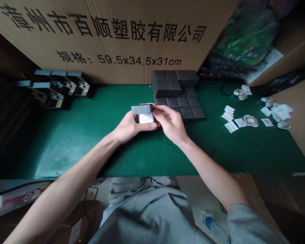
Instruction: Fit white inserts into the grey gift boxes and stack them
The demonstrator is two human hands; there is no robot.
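Right now, the left hand (133,127) cups a small dark box (141,109) showing a white insert (146,118), the right hand (170,123) gripping its other side; stacked dark boxes (179,101) sit at two o'clock.

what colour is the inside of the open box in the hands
White: the inside of the dark grey box shows best in the head view.

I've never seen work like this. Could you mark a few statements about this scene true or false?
1. The left hand and right hand hold a small dark box with a white inside. True.
2. Dark boxes are stacked on the green mat. True.
3. Paper slips lie left of the hands. False: they lie to the right.
4. The carton behind the mat is unprinted. False: it bears large Chinese characters and dimensions.
5. A water bottle stands on the mat. False: it lies below the mat's front edge.
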